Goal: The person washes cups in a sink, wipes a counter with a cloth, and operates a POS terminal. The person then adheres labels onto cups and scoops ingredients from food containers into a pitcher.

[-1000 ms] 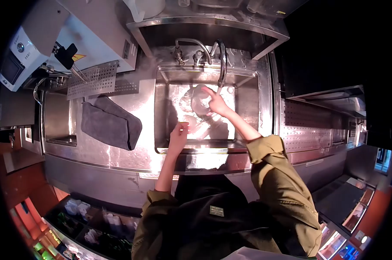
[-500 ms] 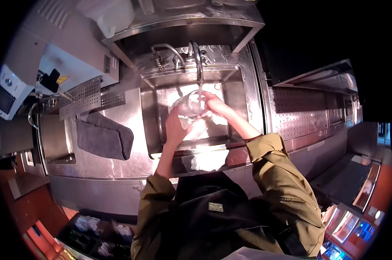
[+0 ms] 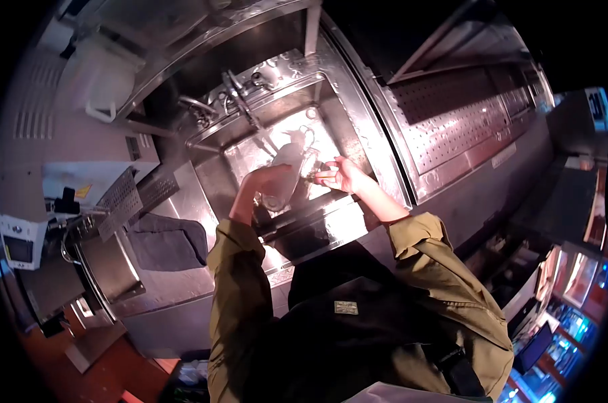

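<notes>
A translucent container (image 3: 289, 161), looking like a clear pitcher or jar, is tilted inside the steel sink (image 3: 206, 176). My left hand (image 3: 267, 180) is wrapped round it from the left side. To the right of the container, my right hand (image 3: 344, 176) is held apart from it, fingers loosely curled and spread, with nothing visible in them. The faucet (image 3: 245, 107) reaches over the basin from the back, its spout end close above the container. Glare in the basin hides the container's exact shape.
A folded dark towel (image 3: 166, 242) lies on the steel counter left of the sink. Beyond it are perforated metal plates (image 3: 120, 201) and a white machine with a small screen (image 3: 20, 245). A perforated drain surface (image 3: 452, 111) lies to the right. A steel shelf overhangs the back.
My right hand has let go of the container and moved off to the right. The container has turned in my left hand and come nearer to me. The whole view has rotated.
</notes>
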`<act>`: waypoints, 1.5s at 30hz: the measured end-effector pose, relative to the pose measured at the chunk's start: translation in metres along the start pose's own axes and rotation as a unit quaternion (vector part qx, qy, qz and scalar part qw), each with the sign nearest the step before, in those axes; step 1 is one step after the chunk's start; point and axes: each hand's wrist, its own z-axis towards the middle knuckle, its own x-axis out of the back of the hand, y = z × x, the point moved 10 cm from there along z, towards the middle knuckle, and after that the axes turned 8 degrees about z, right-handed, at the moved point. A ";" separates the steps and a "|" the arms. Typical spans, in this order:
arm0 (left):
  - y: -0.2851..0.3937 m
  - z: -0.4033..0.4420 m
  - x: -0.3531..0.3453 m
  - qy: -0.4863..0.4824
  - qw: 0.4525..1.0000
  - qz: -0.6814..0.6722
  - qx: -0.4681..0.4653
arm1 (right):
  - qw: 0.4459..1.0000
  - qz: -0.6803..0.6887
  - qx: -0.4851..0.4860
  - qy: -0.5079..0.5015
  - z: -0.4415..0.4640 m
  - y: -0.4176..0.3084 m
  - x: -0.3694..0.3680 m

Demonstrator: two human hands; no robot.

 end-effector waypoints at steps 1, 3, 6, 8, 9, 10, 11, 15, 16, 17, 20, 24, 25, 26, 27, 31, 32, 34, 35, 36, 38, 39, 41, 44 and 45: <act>0.002 -0.008 -0.001 0.019 0.999 -0.004 0.025 | 1.000 0.022 0.005 -0.008 -0.005 -0.002 0.006; 0.012 -0.017 -0.013 0.019 0.999 -0.033 0.030 | 0.997 0.066 0.017 -0.025 -0.014 -0.006 0.015; 0.028 -0.015 -0.034 0.003 0.994 -0.104 -0.037 | 0.994 0.093 0.024 -0.046 -0.022 -0.005 0.024; 0.037 -0.008 -0.031 0.046 0.983 -0.147 -0.095 | 0.992 0.093 0.029 -0.082 -0.023 -0.002 0.024; 0.034 0.010 -0.024 0.036 0.976 -0.169 -0.131 | 0.992 0.085 0.036 -0.083 -0.030 -0.002 0.019; 0.032 0.019 -0.014 0.069 0.968 -0.175 -0.164 | 0.993 0.077 0.043 -0.084 -0.034 -0.002 0.015; 0.028 0.024 -0.007 0.102 0.958 -0.182 -0.197 | 0.992 0.077 0.044 -0.088 -0.033 -0.001 0.015; 0.033 -0.018 0.009 0.276 0.889 -0.153 -0.333 | 0.994 0.061 0.066 -0.059 -0.053 -0.004 0.007; 0.043 -0.038 0.007 0.323 0.855 -0.139 -0.382 | 0.993 0.067 0.068 -0.072 -0.053 -0.005 0.010; 0.048 -0.048 0.001 0.307 0.865 -0.123 -0.378 | 0.991 0.073 0.071 -0.085 -0.052 -0.005 0.012; 0.050 -0.052 -0.006 0.379 0.823 0.044 -0.421 | 0.987 0.096 0.090 -0.094 -0.053 -0.009 0.023; 0.061 -0.047 -0.017 0.368 0.790 0.095 -0.482 | 0.982 0.114 0.090 -0.120 -0.060 -0.010 0.019; 0.056 -0.026 -0.015 0.244 0.842 -0.114 -0.467 | 0.984 0.101 0.098 -0.112 -0.062 -0.010 0.021; 0.047 -0.008 -0.015 0.165 0.844 -0.296 -0.416 | 0.985 0.090 0.108 -0.101 -0.066 -0.011 0.014; 0.060 -0.022 -0.004 0.279 0.849 -0.154 -0.422 | 0.991 0.048 0.113 -0.047 -0.066 -0.009 0.017; 0.035 -0.031 -0.015 0.358 0.793 -0.403 -0.285 | 0.942 -0.102 0.256 -0.190 -0.051 -0.009 0.021; 0.024 -0.023 -0.021 0.299 0.789 -0.479 -0.243 | 0.912 -0.173 0.314 -0.199 -0.044 -0.008 0.023; 0.018 -0.013 -0.050 0.174 0.779 -0.581 -0.158 | 0.707 -0.548 0.440 -0.074 -0.019 -0.002 0.009; 0.024 -0.020 -0.074 0.110 0.778 -0.608 -0.116 | 0.477 -0.727 0.494 0.008 -0.008 0.006 -0.003; 0.023 -0.024 -0.095 0.047 0.770 -0.632 -0.072 | 0.570 -0.677 0.465 0.042 -0.022 -0.007 -0.007; 0.035 -0.015 -0.106 -0.108 0.805 -0.562 -0.155 | 0.729 -0.554 0.388 0.106 -0.104 -0.029 -0.048; 0.050 -0.026 -0.118 -0.164 0.790 -0.557 -0.195 | 0.756 -0.481 0.437 0.080 -0.108 -0.032 -0.060; 0.074 -0.052 -0.135 -0.183 0.780 -0.542 -0.254 | 0.777 -0.366 0.511 0.035 -0.111 -0.037 -0.079; 0.102 -0.079 -0.153 -0.175 0.786 -0.511 -0.301 | 0.758 -0.342 0.555 0.007 -0.111 -0.053 -0.084; 0.107 -0.085 -0.164 -0.235 0.775 -0.499 -0.308 | 0.756 -0.352 0.552 0.006 -0.116 -0.062 -0.084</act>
